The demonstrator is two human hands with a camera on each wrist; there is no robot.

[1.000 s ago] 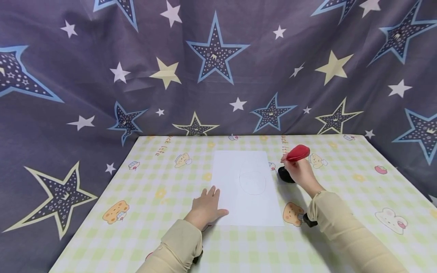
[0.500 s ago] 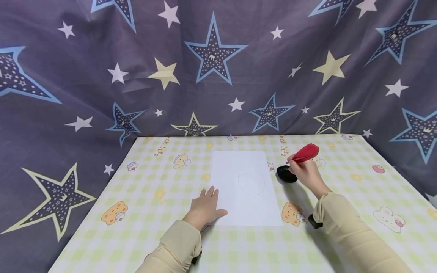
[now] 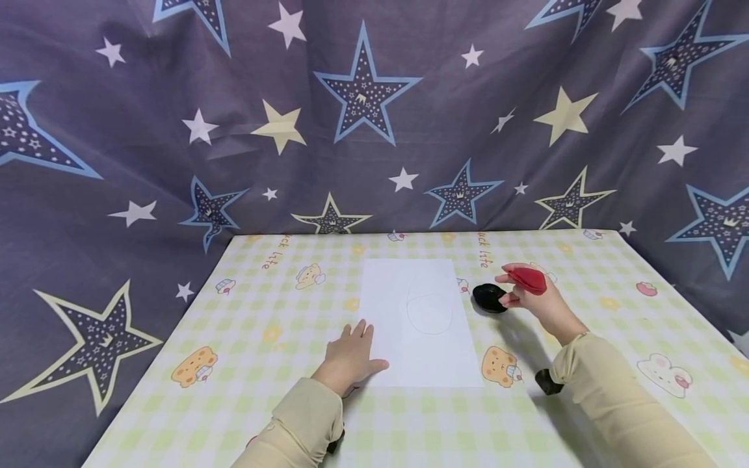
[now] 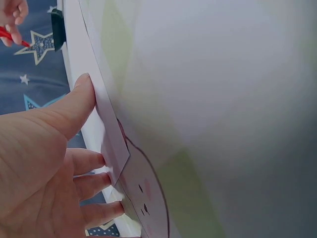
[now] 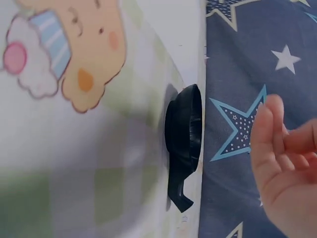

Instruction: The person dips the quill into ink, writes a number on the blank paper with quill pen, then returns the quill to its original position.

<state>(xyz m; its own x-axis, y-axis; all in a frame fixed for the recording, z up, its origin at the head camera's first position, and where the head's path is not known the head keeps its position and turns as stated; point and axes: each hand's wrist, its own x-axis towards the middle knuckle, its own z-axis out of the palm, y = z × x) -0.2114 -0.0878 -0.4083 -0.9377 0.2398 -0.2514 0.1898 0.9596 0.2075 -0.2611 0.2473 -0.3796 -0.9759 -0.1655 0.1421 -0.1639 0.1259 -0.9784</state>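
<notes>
A white sheet of paper (image 3: pixel 404 364) lies on the table with a faint rounded outline drawn on its right half. My left hand (image 3: pixel 349 356) rests on its lower left edge, fingers spread; in the left wrist view the thumb and fingertips of the left hand (image 4: pixel 54 148) touch the sheet. Right of the paper, my right hand (image 3: pixel 541 304) is raised and holds a red pen (image 3: pixel 528 281) with a broad, feather-like end. The thin pen shaft (image 4: pixel 6 33) shows in the left wrist view. Beside those fingers sits a black dish (image 3: pixel 487 298); in the right wrist view the black dish (image 5: pixel 185 134) has a short bent handle.
A green-and-white checked tablecloth (image 3: pixel 281 416) with cartoon prints covers the table. Behind it hangs a dark curtain (image 3: pixel 246 78) with stars. Black wrist devices (image 3: pixel 549 381) sit under the beige sleeves.
My right hand has moved right, away from the paper, and the red pen has turned so its broad end tips down to the right. The left hand stays on the sheet.
</notes>
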